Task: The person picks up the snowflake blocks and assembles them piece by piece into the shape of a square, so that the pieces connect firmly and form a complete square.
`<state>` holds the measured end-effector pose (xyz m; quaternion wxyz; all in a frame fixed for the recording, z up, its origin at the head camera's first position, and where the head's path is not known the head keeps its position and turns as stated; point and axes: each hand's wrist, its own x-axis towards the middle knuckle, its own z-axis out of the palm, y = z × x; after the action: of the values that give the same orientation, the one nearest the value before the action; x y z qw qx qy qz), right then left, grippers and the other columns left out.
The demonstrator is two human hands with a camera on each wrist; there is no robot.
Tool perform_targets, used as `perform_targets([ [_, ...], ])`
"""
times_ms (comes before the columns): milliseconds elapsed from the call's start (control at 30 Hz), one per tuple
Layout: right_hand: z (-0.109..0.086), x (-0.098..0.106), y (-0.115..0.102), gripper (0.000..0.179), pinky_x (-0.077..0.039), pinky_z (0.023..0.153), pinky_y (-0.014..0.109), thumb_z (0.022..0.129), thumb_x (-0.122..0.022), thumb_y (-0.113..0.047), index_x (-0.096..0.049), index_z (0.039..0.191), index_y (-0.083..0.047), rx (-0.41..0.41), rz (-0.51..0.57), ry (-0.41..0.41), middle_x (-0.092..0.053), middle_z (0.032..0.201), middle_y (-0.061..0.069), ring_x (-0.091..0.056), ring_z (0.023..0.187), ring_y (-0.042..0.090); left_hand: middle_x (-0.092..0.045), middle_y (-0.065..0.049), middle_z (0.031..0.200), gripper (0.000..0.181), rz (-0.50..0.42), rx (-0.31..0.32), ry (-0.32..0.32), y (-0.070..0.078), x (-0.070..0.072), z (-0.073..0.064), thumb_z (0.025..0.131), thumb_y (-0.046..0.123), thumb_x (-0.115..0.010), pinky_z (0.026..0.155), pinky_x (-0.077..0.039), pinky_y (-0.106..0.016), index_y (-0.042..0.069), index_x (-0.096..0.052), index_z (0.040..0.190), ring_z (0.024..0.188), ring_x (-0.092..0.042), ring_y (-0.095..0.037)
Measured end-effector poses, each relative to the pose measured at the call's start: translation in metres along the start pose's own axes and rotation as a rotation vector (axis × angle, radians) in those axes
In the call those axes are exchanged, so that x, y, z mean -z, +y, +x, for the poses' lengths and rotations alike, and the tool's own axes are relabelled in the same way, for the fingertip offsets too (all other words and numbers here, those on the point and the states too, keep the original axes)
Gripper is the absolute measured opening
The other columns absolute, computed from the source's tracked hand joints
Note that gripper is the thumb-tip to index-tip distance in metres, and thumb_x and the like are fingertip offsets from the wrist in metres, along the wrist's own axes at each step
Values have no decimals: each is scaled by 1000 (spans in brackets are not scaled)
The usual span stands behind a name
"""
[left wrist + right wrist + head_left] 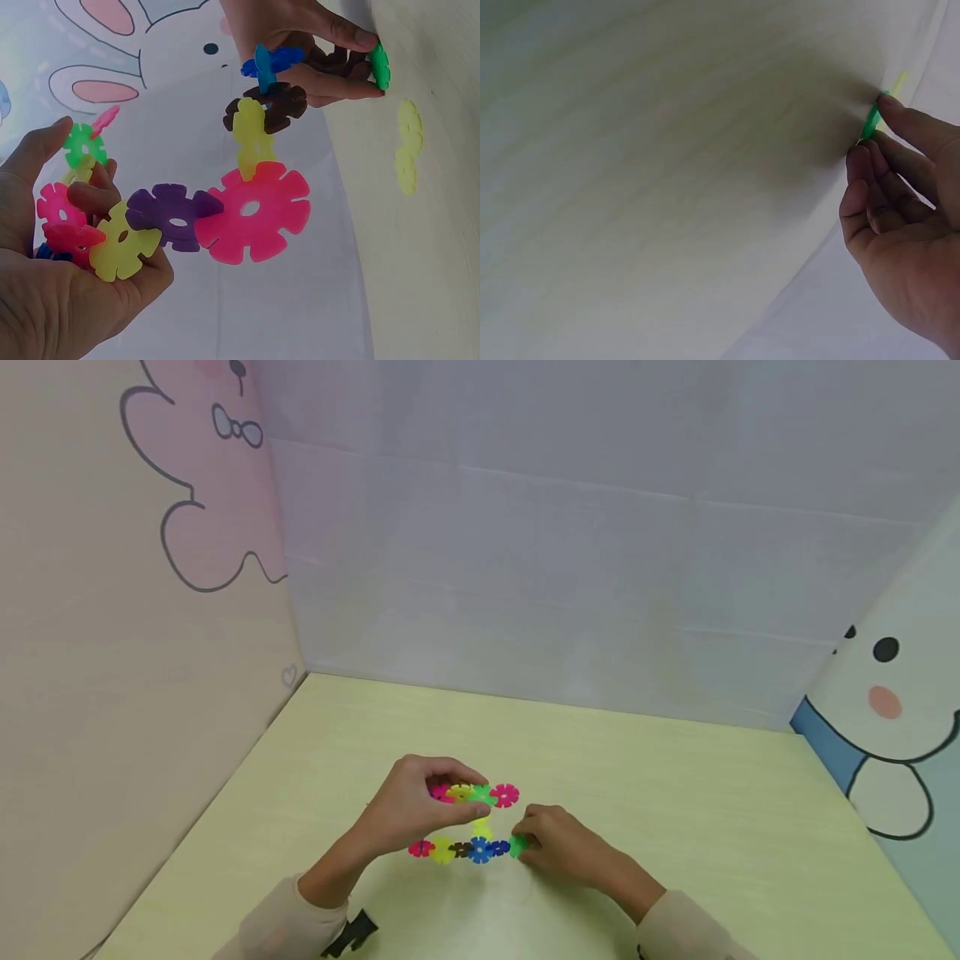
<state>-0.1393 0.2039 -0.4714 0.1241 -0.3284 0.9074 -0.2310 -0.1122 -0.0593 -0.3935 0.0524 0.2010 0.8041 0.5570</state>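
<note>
In the head view, right fingers (530, 829) seemingly hide part of the green piece (516, 846).

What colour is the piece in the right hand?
Green; the piece shows best in the left wrist view.

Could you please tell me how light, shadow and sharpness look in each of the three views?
Head: soft light, with a faint shadow on the table near the right hand; left wrist: rather dim, yet the large pink flower piece has clear edges; right wrist: dim too, a darker shadow beside that hand, the table's streaky surface looking soft.
</note>
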Motion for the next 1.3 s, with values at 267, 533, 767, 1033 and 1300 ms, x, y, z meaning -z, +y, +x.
perform_targets([
  [267, -1, 6, 9, 9, -46, 64, 22, 87, -81, -14, -73, 86, -11, -135, 178, 14, -63, 74, -7, -53, 70, 7, -77, -3, 108, 27, -29, -5, 32, 0, 2, -1, 86, 31, -85, 74, -60, -26, 18, -79, 108, 85, -73, -15],
  [533, -19, 20, 16, 14, -49, 60, 23, 94, -75, -18, -76, 87, -6, -256, 524, 114, -71, 76, 10, -60, 66, 13, -77, -4, 112, 27, -34, -22, 44, -2, -4, 4, 88, 30, -83, 73, -59, -26, 18, -79, 112, 86, -72, -15],
  [767, -36, 55, -24, 21, -52, 64, 18, 101, -67, -20, -70, 99, 1, -244, 1097, 190, -70, 80, 1, -61, 67, 8, -76, -5, 107, 29, -58, -28, 71, -6, -9, 7, 88, 26, -83, 67, -57, -24, 18, -78, 114, 78, -69, -14],
  [1033, -39, 54, -47, 17, -52, 70, 19, 105, -60, -19, -72, 99, -9, -175, 1385, 72, -71, 81, -5, -59, 67, 5, -75, -7, 106, 29, -109, -48, 56, -5, -20, 8, 89, 25, -83, 66, -57, -24, 17, -77, 116, 74, -67, -13],
  [1300, -39, 52, -47, 20, -51, 71, 18, 107, -56, -18, -73, 100, -11, -152, 1525, 48, -71, 83, -5, -58, 68, 4, -73, -3, 97, 29, -97, -50, 61, -6, -23, 7, 89, 26, -82, 60, -52, -23, 21, -76, 117, 68, -60, -10],
])
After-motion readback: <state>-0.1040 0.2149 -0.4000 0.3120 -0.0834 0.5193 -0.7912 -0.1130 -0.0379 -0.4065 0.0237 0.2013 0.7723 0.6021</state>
